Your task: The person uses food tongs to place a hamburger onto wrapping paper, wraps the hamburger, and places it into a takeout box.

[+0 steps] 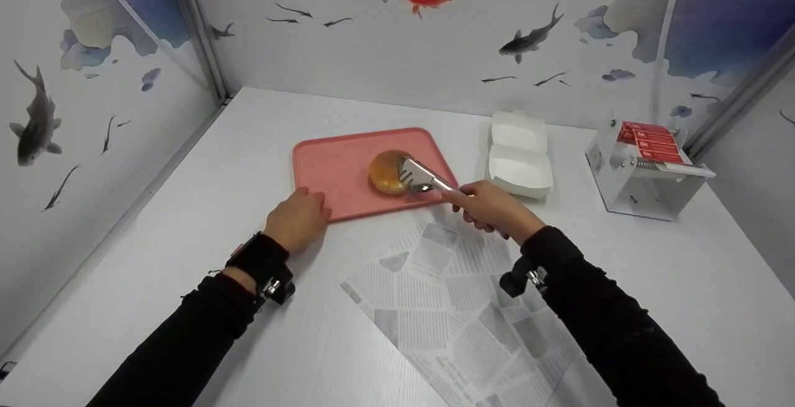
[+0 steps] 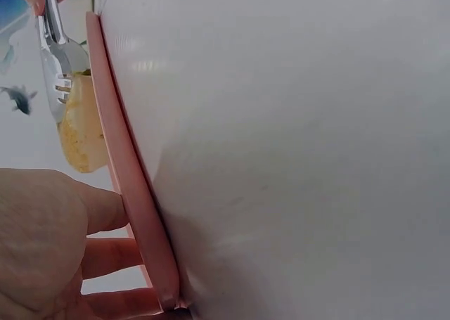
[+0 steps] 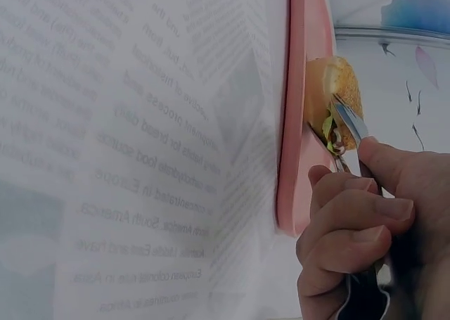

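The burger (image 1: 386, 172) is seen on the tray (image 1: 329, 174), right of the tray's middle, towards the far edge of the surface (image 1: 310, 357). The tongs (image 1: 441, 186) are grasped by the curled fingers of the right hand (image 1: 500, 208), the forked end being laid on top of the burger; how firmly it is pinched cannot be told. The tray's near left corner is gripped by the fingers of the left hand (image 1: 297, 222). Layers could be spilled if the tongs were tilted or loosened; crushing could be caused by too hard a squeeze. Counted are one burger, one pair of tongs, one tray, one sheet of newsprint (image 1: 447, 314) before it, one open white box (image 1: 520, 168) by the far edge and one label dispenser (image 1: 640, 188) near the far right corner
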Demonstrator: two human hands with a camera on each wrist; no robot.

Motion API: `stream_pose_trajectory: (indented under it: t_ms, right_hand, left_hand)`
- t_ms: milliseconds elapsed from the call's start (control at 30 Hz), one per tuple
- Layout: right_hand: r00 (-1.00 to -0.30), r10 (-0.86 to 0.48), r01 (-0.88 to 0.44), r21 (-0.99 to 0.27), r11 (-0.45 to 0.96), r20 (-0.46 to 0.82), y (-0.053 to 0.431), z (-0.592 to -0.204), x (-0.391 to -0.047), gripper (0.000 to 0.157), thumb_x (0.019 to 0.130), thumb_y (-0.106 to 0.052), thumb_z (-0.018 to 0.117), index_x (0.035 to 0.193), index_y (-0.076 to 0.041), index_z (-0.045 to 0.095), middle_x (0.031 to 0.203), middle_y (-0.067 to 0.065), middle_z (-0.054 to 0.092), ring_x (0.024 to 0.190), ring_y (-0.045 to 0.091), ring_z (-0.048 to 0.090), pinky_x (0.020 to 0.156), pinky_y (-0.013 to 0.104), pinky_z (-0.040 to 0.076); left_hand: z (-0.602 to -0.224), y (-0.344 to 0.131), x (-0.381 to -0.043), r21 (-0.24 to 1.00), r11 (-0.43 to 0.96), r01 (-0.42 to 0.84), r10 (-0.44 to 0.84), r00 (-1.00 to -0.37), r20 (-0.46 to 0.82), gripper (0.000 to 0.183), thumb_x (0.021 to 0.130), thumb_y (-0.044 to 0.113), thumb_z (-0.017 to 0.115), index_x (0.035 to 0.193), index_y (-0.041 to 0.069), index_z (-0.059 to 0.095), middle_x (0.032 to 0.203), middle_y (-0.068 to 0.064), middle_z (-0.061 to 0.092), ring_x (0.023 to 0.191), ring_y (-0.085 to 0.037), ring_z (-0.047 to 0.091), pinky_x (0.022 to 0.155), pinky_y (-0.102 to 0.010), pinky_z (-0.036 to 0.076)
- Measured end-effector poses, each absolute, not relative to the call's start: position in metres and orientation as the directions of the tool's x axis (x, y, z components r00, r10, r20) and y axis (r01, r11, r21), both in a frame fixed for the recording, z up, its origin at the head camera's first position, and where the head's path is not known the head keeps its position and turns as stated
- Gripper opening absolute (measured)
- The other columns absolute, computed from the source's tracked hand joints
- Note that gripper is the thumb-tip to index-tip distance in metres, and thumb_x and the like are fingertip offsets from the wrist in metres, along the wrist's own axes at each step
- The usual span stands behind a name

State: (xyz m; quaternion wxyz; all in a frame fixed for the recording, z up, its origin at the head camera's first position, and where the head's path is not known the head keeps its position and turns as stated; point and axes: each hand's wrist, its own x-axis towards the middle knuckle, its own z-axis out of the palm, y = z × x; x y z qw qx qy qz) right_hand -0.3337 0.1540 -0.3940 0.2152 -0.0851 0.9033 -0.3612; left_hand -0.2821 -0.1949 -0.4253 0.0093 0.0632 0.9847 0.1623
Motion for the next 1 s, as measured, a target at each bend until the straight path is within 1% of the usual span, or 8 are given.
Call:
stream_pose_trajectory:
  t_ms: [200,367,500,700,1000]
  right_hand:
    - [-0.889,-0.325,0.018,-0.733,0.680,-0.322,0.157,-0.400,-0.336,0.053,0.110,-0.052,0.054,0.104,-0.001,0.065,0.069,-0.005,0.050,0.053,0.006,0.041,0.049,0.025,0.032]
    - [-0.887,-0.327,0.042,-0.761,0.647,-0.327,0.159,-0.402,-0.335,0.054,0.110,-0.054,0.055,0.104,-0.001,0.063,0.068,-0.006,0.049,0.051,0.006,0.039,0.049,0.024,0.030]
    - [-0.886,-0.320,0.062,-0.771,0.634,-0.335,0.160,-0.403,-0.335,0.055,0.109,-0.055,0.054,0.103,-0.001,0.063,0.068,-0.006,0.049,0.051,0.006,0.039,0.048,0.024,0.030]
    - [-0.885,-0.337,0.078,-0.815,0.574,-0.322,0.160,-0.402,-0.335,0.051,0.111,-0.049,0.054,0.100,0.000,0.059,0.066,-0.007,0.048,0.049,0.004,0.038,0.047,0.021,0.031]
    - [-0.888,-0.343,0.065,-0.823,0.565,-0.305,0.166,-0.397,-0.333,0.050,0.111,-0.050,0.054,0.096,-0.002,0.058,0.064,-0.008,0.046,0.049,0.004,0.038,0.046,0.021,0.031]
  left_hand:
    - [-0.424,-0.194,-0.281,0.328,0.938,0.111,0.116,-0.993,0.005,0.032,0.110,0.023,0.054,0.117,-0.005,0.069,0.117,-0.025,0.066,0.097,-0.045,0.071,0.085,-0.059,0.060]
    - [-0.422,-0.193,-0.280,0.335,0.936,0.106,0.114,-0.993,-0.005,0.033,0.111,0.023,0.053,0.118,-0.005,0.068,0.119,-0.025,0.066,0.098,-0.046,0.071,0.085,-0.060,0.060]
    - [-0.424,-0.194,-0.281,0.338,0.935,0.105,0.114,-0.993,-0.007,0.033,0.111,0.023,0.053,0.119,-0.005,0.068,0.121,-0.026,0.066,0.099,-0.046,0.071,0.086,-0.060,0.060]
    - [-0.426,-0.195,-0.281,0.334,0.936,0.115,0.119,-0.993,0.009,0.033,0.110,0.023,0.053,0.119,-0.006,0.068,0.121,-0.026,0.065,0.098,-0.047,0.071,0.085,-0.060,0.061]
    - [-0.425,-0.194,-0.280,0.322,0.939,0.120,0.122,-0.992,0.014,0.034,0.110,0.022,0.053,0.121,-0.006,0.068,0.121,-0.026,0.066,0.099,-0.046,0.072,0.086,-0.060,0.061]
